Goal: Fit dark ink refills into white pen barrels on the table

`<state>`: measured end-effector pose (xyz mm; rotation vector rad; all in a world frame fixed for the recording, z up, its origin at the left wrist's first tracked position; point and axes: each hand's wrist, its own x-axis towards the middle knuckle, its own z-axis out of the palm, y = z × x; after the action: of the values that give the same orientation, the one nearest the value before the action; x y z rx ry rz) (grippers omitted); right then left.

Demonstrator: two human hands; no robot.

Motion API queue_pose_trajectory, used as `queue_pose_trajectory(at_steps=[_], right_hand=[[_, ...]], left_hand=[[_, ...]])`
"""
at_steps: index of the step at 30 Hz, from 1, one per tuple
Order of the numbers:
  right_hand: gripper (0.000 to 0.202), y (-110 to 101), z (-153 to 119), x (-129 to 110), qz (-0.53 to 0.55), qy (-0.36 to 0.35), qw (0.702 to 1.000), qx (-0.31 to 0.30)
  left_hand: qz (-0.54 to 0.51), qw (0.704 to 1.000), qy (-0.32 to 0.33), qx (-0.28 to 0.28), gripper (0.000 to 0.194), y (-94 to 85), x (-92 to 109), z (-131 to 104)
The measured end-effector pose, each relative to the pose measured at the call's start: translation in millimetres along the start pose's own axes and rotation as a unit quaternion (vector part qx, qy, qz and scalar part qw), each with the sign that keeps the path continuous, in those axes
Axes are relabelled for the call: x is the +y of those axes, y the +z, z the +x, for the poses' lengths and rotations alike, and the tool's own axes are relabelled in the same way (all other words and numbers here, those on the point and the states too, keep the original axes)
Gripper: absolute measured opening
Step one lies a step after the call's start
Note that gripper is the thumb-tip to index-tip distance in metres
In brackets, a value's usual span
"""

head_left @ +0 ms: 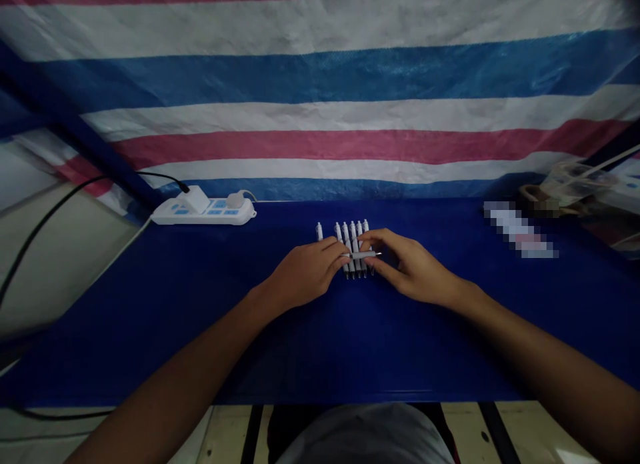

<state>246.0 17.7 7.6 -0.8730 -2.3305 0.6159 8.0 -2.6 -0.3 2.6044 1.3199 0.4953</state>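
A grey-and-white pen (363, 255) lies sideways between my two hands, its pointed tip toward the right. My left hand (313, 267) pinches its left end between thumb and fingers. My right hand (413, 267) curls around the tip end, thumb below and fingertips above. Beneath and behind this pen, several white pens (352, 232) lie side by side in a row on the blue table, partly covered by my fingers. One more white pen (319, 231) lies apart at the left, its lower part hidden by my left hand.
A white power strip (210, 212) with plugs and a black cable (65, 201) is at the back left of the blue table (350, 351). At the right are a blurred-out flat item (523, 231) and a brown container (540, 201). A striped sheet (320, 77) hangs behind.
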Motion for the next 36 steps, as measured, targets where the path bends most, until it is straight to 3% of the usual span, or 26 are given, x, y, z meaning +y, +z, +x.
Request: queue_pose_trajectory(at_steps=[10, 14, 21, 32, 36], right_hand=[[0.036, 6.5, -0.8, 2.7, -0.016, -0.025, 0.998, 0.054], [0.021, 5.9, 1.9, 1.5, -0.015, -0.009, 0.999, 0.03], [0.015, -3.8, 4.5, 3.6, 0.005, -0.097, 0.993, 0.065], [0.02, -28.1, 7.4, 11.1, 0.022, 0.045, 0.991, 0.124], [0.023, -34.4, 8.1, 21.5, 0.066, 0.065, 0.986, 0.14]], left_hand=[[-0.031, 0.999, -0.011, 0.006, 0.029, -0.6, 1.6, -1.8], [-0.047, 0.998, -0.027, 0.018, 0.027, -0.5, 2.1, -2.1], [-0.12, 0.992, -0.043, 0.007, 0.03, -5.6, 0.0, 1.2], [-0.125, 0.988, -0.072, 0.048, 0.031, -8.9, -13.3, 3.7], [-0.114, 0.989, -0.075, 0.054, 0.033, -8.7, -17.6, 3.5]])
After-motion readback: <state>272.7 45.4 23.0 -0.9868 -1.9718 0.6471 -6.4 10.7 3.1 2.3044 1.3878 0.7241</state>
